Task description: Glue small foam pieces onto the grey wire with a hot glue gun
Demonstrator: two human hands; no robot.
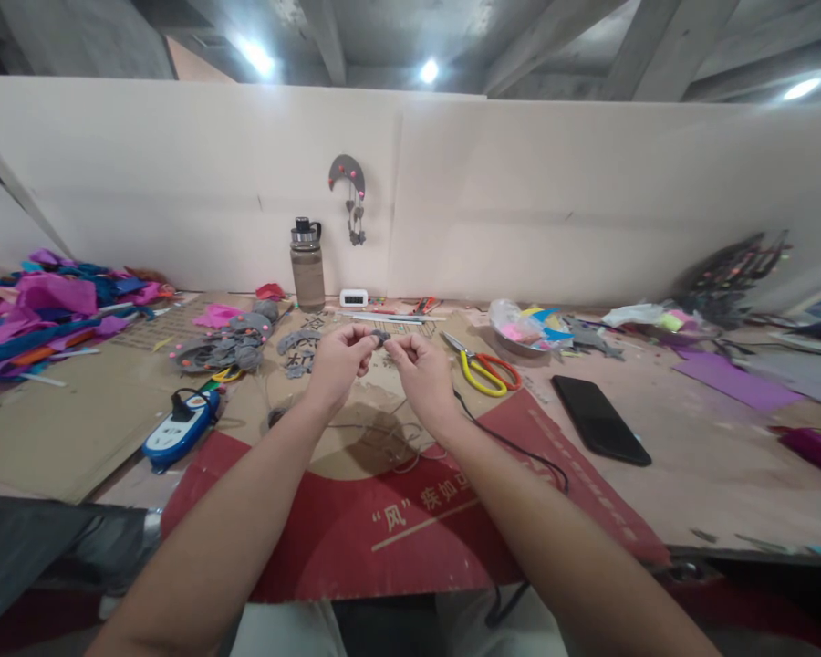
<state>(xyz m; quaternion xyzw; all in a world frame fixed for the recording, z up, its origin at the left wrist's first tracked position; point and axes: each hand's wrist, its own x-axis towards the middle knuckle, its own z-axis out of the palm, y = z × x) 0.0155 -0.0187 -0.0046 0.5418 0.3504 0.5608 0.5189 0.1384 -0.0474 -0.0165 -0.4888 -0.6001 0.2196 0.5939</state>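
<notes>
Both my hands are raised over the middle of the workbench, fingertips meeting. My left hand (340,360) pinches a small grey felt piece (381,337) at its fingertips. My right hand (420,365) is curled closed right beside it, fingers touching the same grey piece. Thin wire or thread loops (389,443) lie on the cardboard below my wrists. The small piece is mostly hidden by my fingers.
Yellow-handled scissors (483,370) and a black phone (600,419) lie to the right. A power strip (180,429), grey felt shapes (229,347) and a water bottle (307,265) are to the left. Coloured felt scraps (47,310) pile at far left. A metal dish (520,336) holds scraps.
</notes>
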